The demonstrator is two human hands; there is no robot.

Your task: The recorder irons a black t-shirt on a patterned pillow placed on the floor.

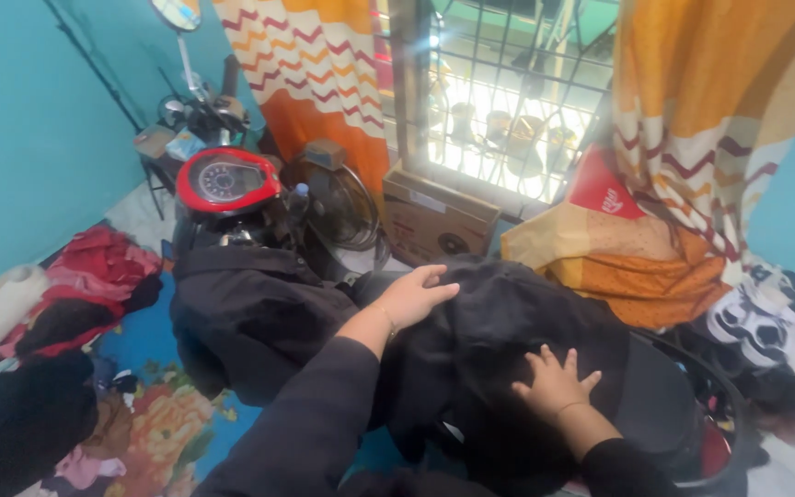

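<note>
**Both hands flat on a black garment draped over a scooter seat**

A black garment of soft, matte, creased cloth lies heaped across the scooter's seat, at the centre of the view. The left hand rests on its upper edge, at about 10 o'clock from the heap's middle, fingers extended and together, palm down, gripping nothing. The right hand presses on the cloth at about 5 o'clock from the middle, fingers spread wide, also flat and open. Both wrists come out of dark sleeves.

A second dark cloth hangs over the scooter's front at 9 o'clock from the garment, bulkier and slightly shiny. Above it, at 11 o'clock, sits the round speedometer in a glossy red housing. A brown cardboard box stands at 12 o'clock, below a window with a metal grille. Orange curtains with a zigzag pattern hang on either side, the right one falling in folds at 2 o'clock. Red clothes lie crumpled at far 9 o'clock on a flowered floor mat.
</note>
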